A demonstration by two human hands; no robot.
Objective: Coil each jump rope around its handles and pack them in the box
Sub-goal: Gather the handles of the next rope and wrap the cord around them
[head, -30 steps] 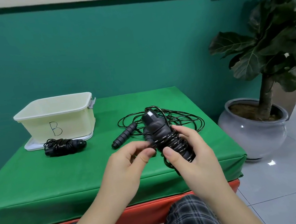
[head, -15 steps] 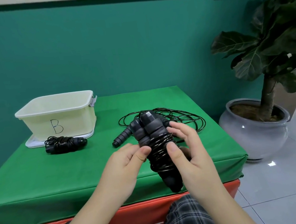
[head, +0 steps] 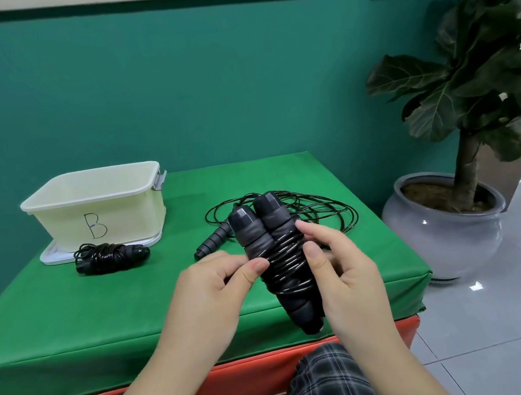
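At the far left of the green table (head: 68, 320) stands the cream box (head: 100, 218), marked "B", on its white lid (head: 55, 258). Just in front of it lies a coiled jump rope (head: 111, 257). In the middle, the left hand (head: 212, 289) pinches the cord of the wrapped jump rope (head: 278, 255) between thumb and fingers. The right hand (head: 344, 272) grips this bundle from the other side, holding it upright above the table. Behind them lies a loose jump rope (head: 315, 209). At the right stands a potted plant (head: 449, 203).
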